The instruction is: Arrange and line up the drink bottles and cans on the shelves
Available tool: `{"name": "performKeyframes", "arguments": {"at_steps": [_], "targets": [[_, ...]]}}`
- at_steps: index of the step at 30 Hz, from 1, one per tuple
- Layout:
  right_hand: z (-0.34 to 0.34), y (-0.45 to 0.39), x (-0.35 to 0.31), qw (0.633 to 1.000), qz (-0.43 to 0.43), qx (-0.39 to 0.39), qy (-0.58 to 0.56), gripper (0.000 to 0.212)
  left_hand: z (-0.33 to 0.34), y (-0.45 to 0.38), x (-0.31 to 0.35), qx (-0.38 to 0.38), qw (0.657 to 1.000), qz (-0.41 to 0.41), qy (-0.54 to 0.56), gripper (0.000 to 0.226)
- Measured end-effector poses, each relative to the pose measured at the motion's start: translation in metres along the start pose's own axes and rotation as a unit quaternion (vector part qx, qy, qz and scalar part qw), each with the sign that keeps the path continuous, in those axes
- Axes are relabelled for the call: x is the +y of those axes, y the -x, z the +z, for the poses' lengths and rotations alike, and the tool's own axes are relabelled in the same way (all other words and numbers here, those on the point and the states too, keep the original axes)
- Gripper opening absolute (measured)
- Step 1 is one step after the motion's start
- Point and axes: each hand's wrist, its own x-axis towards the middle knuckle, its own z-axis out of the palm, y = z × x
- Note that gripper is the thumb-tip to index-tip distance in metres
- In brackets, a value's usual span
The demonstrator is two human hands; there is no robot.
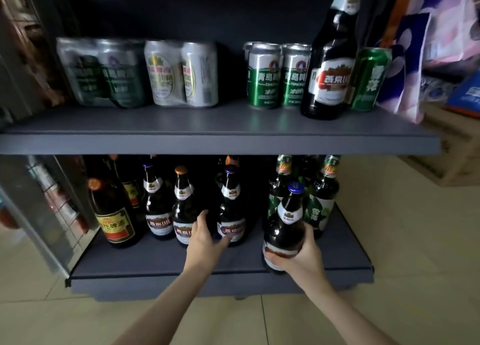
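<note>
We work at a grey two-tier shelf unit standing on a pale tiled floor (pixel 405 240), with a cardboard box (pixel 452 147) and printed bags (pixel 426 32) off to the right and a wire rack (pixel 59 209) to the left. Our right hand (pixel 302 253) wraps its fingers (pixel 310 234) tight around a brown bottle with a blue cap (pixel 285 225), held upright at the front edge of the lower shelf (pixel 155 264). Just beyond those fingers stand green-labelled bottles (pixel 322 204). Our left hand (pixel 206 238) is spread loosely, holding nothing, its fingertips (pixel 202 214) reaching between two brown bottles: one with a gold cap (pixel 183 204) to their left, one with a purple cap (pixel 231 204) to their right. Further left stands a yellow-labelled bottle (pixel 111 214). Above both hands, the upper shelf (pixel 220 126) carries wrapped can packs (pixel 104 71), green cans (pixel 265 74) and a tall brown bottle (pixel 332 66).
</note>
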Motion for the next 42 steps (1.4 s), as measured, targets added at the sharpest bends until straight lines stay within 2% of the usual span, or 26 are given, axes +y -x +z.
{"name": "performKeyframes", "arguments": {"at_steps": [6, 11, 13, 15, 18, 20, 22, 25, 27, 37, 42], "targets": [[0.025, -0.011, 0.018, 1.000, -0.006, 0.026, 0.015, 0.078, 0.031, -0.021, -0.012, -0.030, 0.998, -0.045, 0.036, 0.088], [0.037, -0.021, 0.025, 0.999, 0.013, 0.041, 0.005, 0.075, 0.040, -0.037, -0.014, -0.027, 0.994, -0.057, 0.088, 0.093], [0.040, -0.025, 0.025, 0.998, 0.013, 0.054, 0.009, 0.077, 0.041, -0.034, -0.017, -0.028, 0.994, -0.055, 0.091, 0.088], [0.045, -0.027, 0.024, 0.997, 0.011, 0.070, 0.014, 0.081, 0.038, -0.023, -0.023, -0.016, 0.995, -0.050, 0.081, 0.072], [0.051, -0.028, 0.021, 0.997, 0.011, 0.077, 0.011, 0.084, 0.022, -0.002, -0.034, 0.082, 0.994, -0.050, 0.061, 0.040], [0.053, -0.028, 0.019, 0.997, 0.012, 0.071, 0.005, 0.082, 0.006, 0.006, -0.039, 0.163, 0.983, -0.070, 0.044, 0.031], [0.052, -0.029, 0.016, 0.998, 0.012, 0.067, 0.002, 0.080, -0.006, 0.000, -0.041, 0.190, 0.977, -0.092, 0.026, 0.039], [0.055, -0.028, 0.014, 0.998, 0.005, 0.066, -0.002, 0.081, -0.009, -0.020, -0.043, 0.154, 0.980, -0.125, -0.004, 0.071], [0.058, -0.027, 0.012, 0.997, 0.002, 0.072, 0.006, 0.083, -0.005, -0.026, -0.041, 0.145, 0.979, -0.140, 0.001, 0.080], [0.063, -0.030, 0.014, 0.996, 0.005, 0.092, 0.020, 0.085, 0.008, -0.046, -0.038, 0.145, 0.982, -0.120, 0.013, 0.075], [0.063, -0.030, 0.015, 0.996, 0.002, 0.087, 0.013, 0.080, 0.018, -0.066, -0.035, 0.141, 0.983, -0.114, 0.025, 0.074]]}}
